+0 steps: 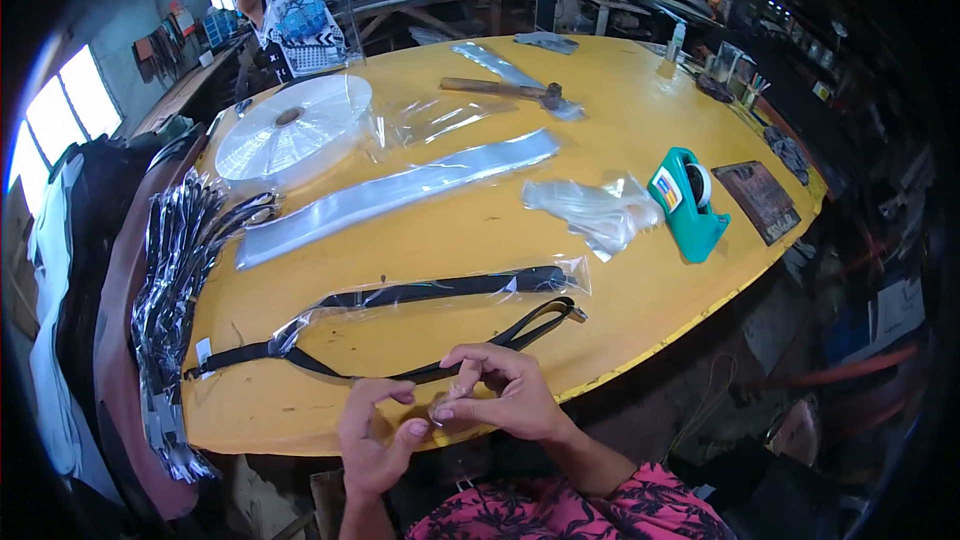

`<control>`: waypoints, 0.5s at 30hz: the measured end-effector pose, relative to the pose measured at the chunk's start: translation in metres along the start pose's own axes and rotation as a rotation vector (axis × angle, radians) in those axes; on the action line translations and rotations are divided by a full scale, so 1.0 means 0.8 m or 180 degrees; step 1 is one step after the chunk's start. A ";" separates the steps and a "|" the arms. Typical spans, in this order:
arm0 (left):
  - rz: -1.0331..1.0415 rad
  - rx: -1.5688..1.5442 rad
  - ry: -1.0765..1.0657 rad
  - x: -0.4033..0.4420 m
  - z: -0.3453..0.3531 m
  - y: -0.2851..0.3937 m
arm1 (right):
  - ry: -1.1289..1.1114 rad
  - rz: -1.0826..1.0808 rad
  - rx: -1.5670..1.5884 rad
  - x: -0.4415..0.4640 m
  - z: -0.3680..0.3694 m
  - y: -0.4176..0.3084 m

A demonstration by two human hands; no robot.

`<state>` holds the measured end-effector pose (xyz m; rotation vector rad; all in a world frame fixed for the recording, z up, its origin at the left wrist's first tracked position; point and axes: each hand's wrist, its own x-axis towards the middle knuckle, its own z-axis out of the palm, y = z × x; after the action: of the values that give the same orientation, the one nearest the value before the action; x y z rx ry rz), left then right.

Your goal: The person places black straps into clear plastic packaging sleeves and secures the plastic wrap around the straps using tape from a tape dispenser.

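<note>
Past black-and-pink floral cloth (570, 515), the right hand (515, 395) pinches a small, pale piece (438, 418); the left hand (368, 440) is open. Loosening grip could drop it.

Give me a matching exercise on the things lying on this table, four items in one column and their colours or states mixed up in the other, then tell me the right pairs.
Column one
1. Tape dispenser
2. Hammer
3. Big plastic roll
4. Rectangular plate

Column two
A. Translucent, lying flat, with a brown centre
B. Dark brown, near the right edge of the yellow table
C. Green, with a small roll fitted in it
D. Wooden-handled, lying on its side

Right pairs: 1-C, 2-D, 3-A, 4-B
</note>
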<state>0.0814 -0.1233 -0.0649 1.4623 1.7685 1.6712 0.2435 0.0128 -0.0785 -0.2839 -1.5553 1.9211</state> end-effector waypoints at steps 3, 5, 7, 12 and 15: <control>0.0874 0.1075 -0.0037 0.066 -0.025 0.012 | 0.0303 -0.0382 -0.0953 0.004 -0.023 0.001; 0.1007 0.1284 0.0051 0.153 -0.022 0.020 | 0.0958 -0.0856 -0.1659 0.010 -0.046 -0.002; 0.1405 0.1492 -0.0007 0.265 0.003 0.007 | 0.1486 -0.0885 -0.2394 0.016 -0.071 -0.013; 0.0548 0.3599 -0.1143 0.548 0.118 -0.189 | 0.2114 -0.0604 -0.2607 0.001 -0.122 0.047; -0.0340 0.3831 -0.1789 0.570 0.153 -0.265 | 0.2185 -0.1261 -0.3108 0.011 -0.125 0.030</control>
<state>-0.1177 0.3531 -0.0978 1.8747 2.4605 -0.0820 0.2822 0.0956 -0.1268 -0.8549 -1.7377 0.5403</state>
